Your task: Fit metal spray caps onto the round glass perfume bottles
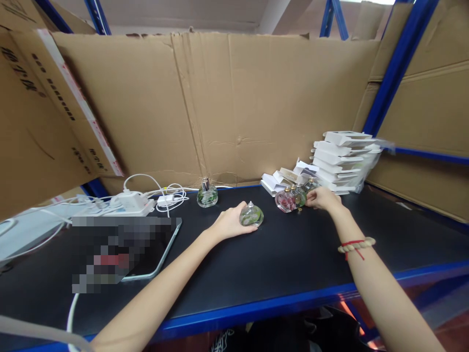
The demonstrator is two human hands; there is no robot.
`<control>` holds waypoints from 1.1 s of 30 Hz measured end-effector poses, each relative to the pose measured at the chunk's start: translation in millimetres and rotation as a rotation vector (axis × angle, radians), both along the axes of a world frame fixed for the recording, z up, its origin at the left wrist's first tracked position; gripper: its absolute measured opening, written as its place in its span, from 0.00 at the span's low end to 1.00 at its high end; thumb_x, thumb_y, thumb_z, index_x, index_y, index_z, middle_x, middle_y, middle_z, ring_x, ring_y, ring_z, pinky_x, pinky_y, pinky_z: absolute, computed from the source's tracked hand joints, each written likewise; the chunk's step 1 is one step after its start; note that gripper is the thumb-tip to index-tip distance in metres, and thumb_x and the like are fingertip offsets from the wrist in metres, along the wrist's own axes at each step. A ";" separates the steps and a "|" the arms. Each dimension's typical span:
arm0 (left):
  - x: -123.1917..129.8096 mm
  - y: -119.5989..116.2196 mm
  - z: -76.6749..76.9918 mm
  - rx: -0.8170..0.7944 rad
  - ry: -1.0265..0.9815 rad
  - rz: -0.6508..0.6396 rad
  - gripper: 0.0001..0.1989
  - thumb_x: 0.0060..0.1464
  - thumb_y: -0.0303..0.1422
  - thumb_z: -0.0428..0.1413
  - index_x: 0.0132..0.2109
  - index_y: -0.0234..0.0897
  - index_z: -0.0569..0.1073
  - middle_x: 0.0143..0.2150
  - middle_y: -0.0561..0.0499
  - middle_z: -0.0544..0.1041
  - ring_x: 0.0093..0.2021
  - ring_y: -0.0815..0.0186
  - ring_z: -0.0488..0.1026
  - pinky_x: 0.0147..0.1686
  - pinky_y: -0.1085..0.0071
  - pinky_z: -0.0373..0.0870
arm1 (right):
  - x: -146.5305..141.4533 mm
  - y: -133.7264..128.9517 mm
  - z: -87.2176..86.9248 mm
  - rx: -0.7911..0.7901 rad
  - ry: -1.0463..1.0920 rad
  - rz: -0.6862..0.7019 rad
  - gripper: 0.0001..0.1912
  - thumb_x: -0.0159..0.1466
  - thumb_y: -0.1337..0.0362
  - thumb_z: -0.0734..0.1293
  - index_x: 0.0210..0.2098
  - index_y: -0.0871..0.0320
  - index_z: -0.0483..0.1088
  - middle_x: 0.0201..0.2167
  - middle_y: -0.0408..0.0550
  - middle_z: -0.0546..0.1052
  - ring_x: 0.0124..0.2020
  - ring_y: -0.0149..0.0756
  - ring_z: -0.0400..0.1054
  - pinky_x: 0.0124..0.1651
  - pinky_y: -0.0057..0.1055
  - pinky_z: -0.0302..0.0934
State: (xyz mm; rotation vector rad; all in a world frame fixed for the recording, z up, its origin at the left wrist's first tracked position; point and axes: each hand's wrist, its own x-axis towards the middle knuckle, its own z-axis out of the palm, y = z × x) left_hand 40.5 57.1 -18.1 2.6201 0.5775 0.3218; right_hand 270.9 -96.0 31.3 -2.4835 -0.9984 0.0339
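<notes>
glass, thick-looking and smooth, forms the squat, round, clear bottle with green contents and a small pale nozzle on top [251,216], which is upright near the middle of the matte black tabletop [220,274]. the left hand [230,222] is curled part-way closed around its left side, one digit along the lower front and others behind, so it has hold of the bottle; whether the base touches the table is hard to tell.

it probably feels weighty for its size, quite stiff, slick under dry skin and liable to chip or crack if knocked. the broad rounded sides look like the best place to grip, low on the body, with the nozzle left free of pressure since it looks the most delicate part.

the right hand [322,198] has its fingers bent inward at a tight cluster of glass bottles, just beside the pink-tinted, rounded glass bottle [285,201]; the fingertips are partly hidden, so whether they grip one cannot be told. those bottles stand close together, and glass would likely clink against glass, so a straight lift by the sides seems safer than a sideways drag. a leaning stack of white card boxes [337,161] rises just behind.
</notes>
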 end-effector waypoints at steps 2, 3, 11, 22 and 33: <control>-1.0 2.1 0.3 0.006 0.010 -0.027 0.26 0.43 0.43 0.58 0.48 0.40 0.61 0.43 0.52 0.71 0.45 0.58 0.69 0.41 0.68 0.65 | -2.0 -0.9 4.2 -0.076 0.051 -0.072 0.10 0.42 0.77 0.66 0.14 0.57 0.69 0.13 0.39 0.69 0.15 0.27 0.62 0.19 0.22 0.53; -1.6 2.6 0.6 0.008 0.014 -0.037 0.26 0.43 0.43 0.58 0.49 0.40 0.61 0.44 0.52 0.71 0.46 0.58 0.68 0.41 0.68 0.65 | -3.4 -1.1 7.4 -0.098 0.058 -0.115 0.09 0.43 0.77 0.67 0.14 0.57 0.69 0.13 0.40 0.69 0.15 0.28 0.62 0.20 0.23 0.53; -2.5 -1.9 1.0 0.018 0.007 -0.047 0.24 0.45 0.43 0.55 0.49 0.41 0.62 0.41 0.54 0.72 0.44 0.60 0.69 0.39 0.71 0.65 | -40.1 29.0 9.0 0.772 0.111 0.201 0.16 0.46 0.56 0.68 0.29 0.61 0.75 0.24 0.49 0.73 0.17 0.30 0.59 0.20 0.27 0.54; -1.8 -2.8 1.8 -0.010 0.003 -0.039 0.23 0.45 0.42 0.57 0.45 0.39 0.60 0.40 0.55 0.72 0.41 0.61 0.70 0.34 0.73 0.63 | -86.7 54.5 -10.9 0.638 0.301 0.828 0.11 0.51 0.57 0.67 0.28 0.58 0.75 0.30 0.49 0.74 0.24 0.30 0.63 0.22 0.25 0.54; 0.2 -2.3 0.3 -0.009 0.003 -0.046 0.24 0.46 0.41 0.58 0.49 0.39 0.61 0.40 0.56 0.72 0.42 0.61 0.70 0.34 0.73 0.62 | -86.1 57.7 -19.0 0.649 0.337 0.839 0.14 0.52 0.55 0.67 0.32 0.58 0.75 0.33 0.50 0.74 0.27 0.31 0.65 0.24 0.26 0.57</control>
